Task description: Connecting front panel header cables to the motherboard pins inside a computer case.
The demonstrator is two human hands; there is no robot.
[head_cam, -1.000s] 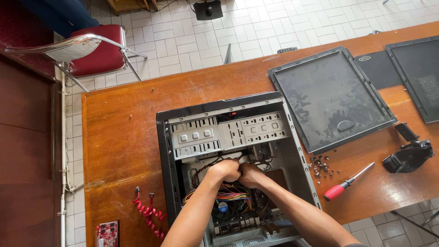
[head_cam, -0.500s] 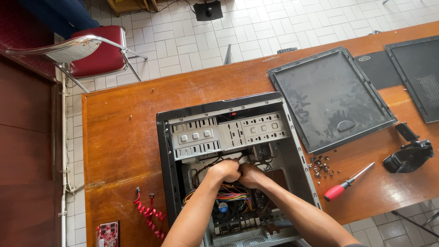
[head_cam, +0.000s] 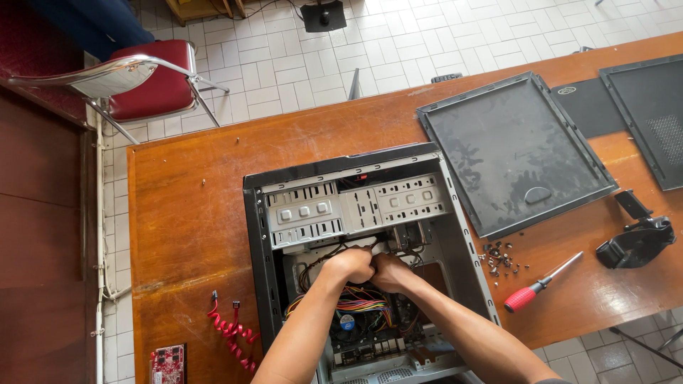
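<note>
Your left hand (head_cam: 350, 264) and right hand (head_cam: 388, 270) are both curled into fists, knuckles touching, deep inside the open computer case (head_cam: 356, 263). Each seems clenched on something among the cable bundle (head_cam: 356, 302), but your own knuckles hide exactly what the fingers pinch, so I cannot tell which lead or plug it is.

Just below your fingers the coloured wires fan out over the board, probably why you work with both hands close together: one to steady, one to pull. Just beyond your fingertips sit the grey drive bays (head_cam: 356, 208).

To the right of your right hand, outside the case wall, a small heap of screws (head_cam: 501, 257) lies on the wooden table (head_cam: 192, 213), with a red-handled screwdriver (head_cam: 542, 283) beside it, kept within easy reach. Farther right lies the removed side panel (head_cam: 512, 153), inner face up. Well to the left of your left hand, red cables (head_cam: 229, 331) and a small red circuit card (head_cam: 168, 363) rest near the table edge.
</note>
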